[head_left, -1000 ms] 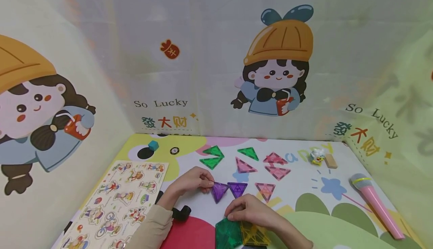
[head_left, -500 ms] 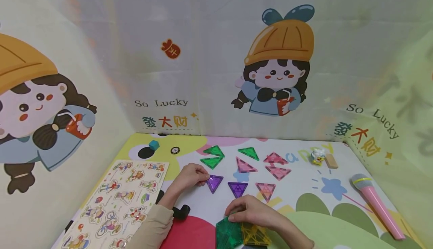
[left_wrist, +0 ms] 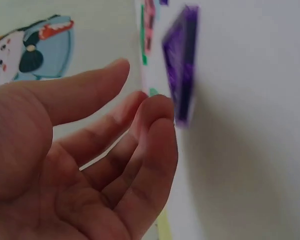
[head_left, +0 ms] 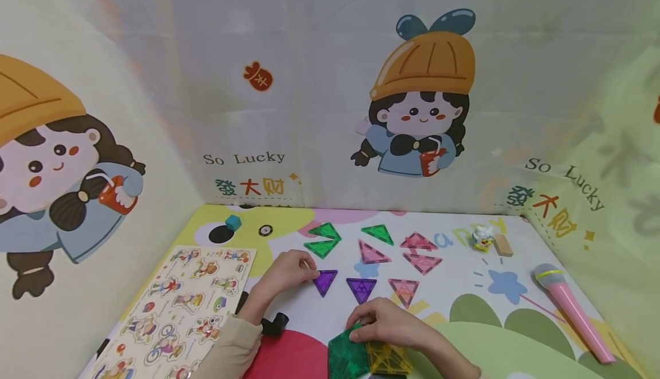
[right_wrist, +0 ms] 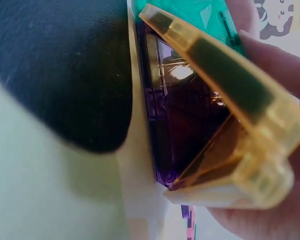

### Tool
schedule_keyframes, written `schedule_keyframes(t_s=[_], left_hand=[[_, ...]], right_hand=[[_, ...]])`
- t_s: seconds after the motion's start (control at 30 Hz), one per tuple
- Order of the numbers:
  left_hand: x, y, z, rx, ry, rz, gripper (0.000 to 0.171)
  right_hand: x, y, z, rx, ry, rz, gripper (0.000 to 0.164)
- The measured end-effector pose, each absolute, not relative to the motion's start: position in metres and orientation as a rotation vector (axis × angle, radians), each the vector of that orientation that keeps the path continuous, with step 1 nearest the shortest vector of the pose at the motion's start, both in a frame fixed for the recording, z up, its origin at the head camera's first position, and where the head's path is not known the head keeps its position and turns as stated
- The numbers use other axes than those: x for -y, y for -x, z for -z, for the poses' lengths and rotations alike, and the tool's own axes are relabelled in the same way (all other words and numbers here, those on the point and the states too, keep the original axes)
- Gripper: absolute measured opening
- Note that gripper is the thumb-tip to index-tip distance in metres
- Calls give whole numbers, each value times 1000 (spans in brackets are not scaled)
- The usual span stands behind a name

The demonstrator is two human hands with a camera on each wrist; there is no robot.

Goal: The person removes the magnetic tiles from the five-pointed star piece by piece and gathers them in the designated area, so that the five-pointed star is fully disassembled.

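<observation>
My left hand (head_left: 286,273) is at the left corner of a purple triangular magnetic tile (head_left: 325,281) lying flat on the table. In the left wrist view, its thumb stands apart from the loosely bent fingers, and the purple tile (left_wrist: 182,65) is just beyond the fingertips, not between them. Another purple triangle (head_left: 361,288) and a pink triangle (head_left: 404,292) lie to the right in a row. My right hand (head_left: 384,322) pinches the upper edge of a green tile (head_left: 346,353). Under that hand is a yellow translucent tile (head_left: 389,359), seen larger in the right wrist view.
Several green triangles (head_left: 321,248) and pink triangles (head_left: 423,263) lie farther back. A puzzle board (head_left: 180,304) takes the left side. At right are a toy microphone (head_left: 574,313), a small figurine (head_left: 483,238) and a wooden block (head_left: 503,245). A teal cube (head_left: 234,222) is far left.
My left hand has drawn the purple triangle leftward, away from the other purple one, leaving a gap. The right hand has shifted slightly at the green tile's top edge.
</observation>
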State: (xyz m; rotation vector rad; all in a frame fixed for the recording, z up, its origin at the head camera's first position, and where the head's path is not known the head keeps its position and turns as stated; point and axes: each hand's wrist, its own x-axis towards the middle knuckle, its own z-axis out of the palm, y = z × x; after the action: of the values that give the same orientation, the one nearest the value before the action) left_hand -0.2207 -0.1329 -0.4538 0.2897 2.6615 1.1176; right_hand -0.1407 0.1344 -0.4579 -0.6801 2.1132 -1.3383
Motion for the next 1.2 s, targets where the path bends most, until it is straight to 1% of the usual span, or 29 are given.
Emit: schedule_keyframes(t_s=[0.2, 0.37, 0.53, 0.73, 0.9, 1.07, 1.2], left_hand=[[122, 212, 442, -2493, -559, -1034, 10], [113, 202, 441, -2289, -764, -891, 6], [104, 187, 440, -2167, -894, -850, 14], [102, 164, 444, -2230, -948, -812, 22], [102, 151, 449, -2220, -919, -884, 28], [100, 145, 453, -2210, -891, -969, 30], [98, 143, 453, -2217, -891, -1015, 28]], right_hand=[[-139, 144, 454, -2145, 615, 1356, 12], [-139, 146, 452, -2144, 598, 1357, 12], [-141, 147, 451, -2180, 612, 1349, 12], [-140, 145, 454, -2165, 627, 1359, 13], [-140, 141, 457, -2172, 640, 1353, 13], [-140, 140, 459, -2170, 634, 1369, 12], [-139, 140, 459, -2160, 647, 1371, 12]])
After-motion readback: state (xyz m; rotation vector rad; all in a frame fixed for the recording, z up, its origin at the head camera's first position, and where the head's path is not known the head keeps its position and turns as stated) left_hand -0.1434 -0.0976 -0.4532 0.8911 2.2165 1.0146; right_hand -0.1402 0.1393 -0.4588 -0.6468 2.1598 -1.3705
